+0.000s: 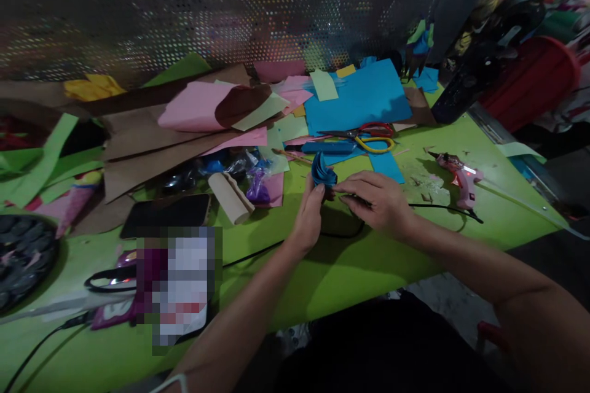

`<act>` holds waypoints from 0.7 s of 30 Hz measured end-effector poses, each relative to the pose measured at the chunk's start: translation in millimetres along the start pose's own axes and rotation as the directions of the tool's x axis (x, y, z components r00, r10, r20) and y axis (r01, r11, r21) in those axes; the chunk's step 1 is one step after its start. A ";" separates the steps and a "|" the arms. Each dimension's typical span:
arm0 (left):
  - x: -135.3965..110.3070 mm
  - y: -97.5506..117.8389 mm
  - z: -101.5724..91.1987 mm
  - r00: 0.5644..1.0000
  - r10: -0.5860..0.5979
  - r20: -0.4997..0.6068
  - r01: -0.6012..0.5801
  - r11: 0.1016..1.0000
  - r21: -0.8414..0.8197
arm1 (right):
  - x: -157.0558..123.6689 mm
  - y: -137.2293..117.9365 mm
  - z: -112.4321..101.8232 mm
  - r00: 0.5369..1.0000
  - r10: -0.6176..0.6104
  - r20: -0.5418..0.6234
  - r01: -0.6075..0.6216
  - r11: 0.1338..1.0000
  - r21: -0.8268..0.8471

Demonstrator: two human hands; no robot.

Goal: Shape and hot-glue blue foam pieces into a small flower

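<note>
A curled blue paper flower (324,172) stands upright over the front part of the green table, its layers fanned at the top. My left hand (308,215) is closed around its lower part, thumb against the near side. At the flower's lower right edge, my right hand (375,199) has its fingertips drawn together in a pinch; whatever lies between them is too small to make out. Behind the hands are a blue utility knife (328,147) and scissors (369,135) with red and yellow handles. A pink glue gun (466,187) lies to the right.
Blue paper sheets (357,101), pink paper (198,104) and brown paper (142,147) pile up at the back against a perforated metal panel (258,6). A phone (166,215) and a cardboard roll (230,198) lie left. A black cable (253,256) crosses the green table (359,276).
</note>
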State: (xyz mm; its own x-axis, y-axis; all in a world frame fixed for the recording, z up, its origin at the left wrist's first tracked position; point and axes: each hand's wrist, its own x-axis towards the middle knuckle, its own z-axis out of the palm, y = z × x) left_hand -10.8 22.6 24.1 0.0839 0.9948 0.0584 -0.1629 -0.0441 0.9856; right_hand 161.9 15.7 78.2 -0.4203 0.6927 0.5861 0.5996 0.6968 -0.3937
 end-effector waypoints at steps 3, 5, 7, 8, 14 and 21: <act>0.0 -0.6 0.1 1.000 0.012 0.000 -0.012 1.000 -0.028 | -1.3 1.2 0.9 1.000 0.003 0.011 -0.003 1.000 -0.006; 0.1 -1.3 -0.2 1.000 0.010 0.000 -0.010 0.999 -0.036 | -1.4 1.4 0.8 1.000 -0.007 0.013 0.007 1.000 -0.011; 0.3 -2.3 -0.5 1.000 0.005 -0.001 -0.005 0.999 -0.041 | -1.1 1.4 0.5 1.000 -0.029 0.005 0.029 0.999 -0.015; 0.4 -2.7 -0.6 1.000 0.003 -0.003 -0.004 0.999 -0.043 | -0.9 1.3 0.4 0.999 -0.039 -0.004 0.039 0.999 -0.017; -0.2 -1.5 -0.1 1.000 0.017 0.002 -0.017 0.999 -0.041 | -1.0 0.9 0.7 0.999 -0.040 -0.012 0.040 0.999 -0.026; -1.1 1.9 0.6 1.000 -0.005 0.005 0.005 0.999 -0.053 | -0.6 1.1 0.2 1.000 -0.028 -0.003 0.028 1.000 0.009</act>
State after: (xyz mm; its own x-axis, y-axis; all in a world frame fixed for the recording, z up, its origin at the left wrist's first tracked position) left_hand -10.5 21.4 26.0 0.0895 0.9945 0.0543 -0.2146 -0.0340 0.9761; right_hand 162.7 16.1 77.2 -0.4350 0.6721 0.5992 0.5814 0.7178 -0.3831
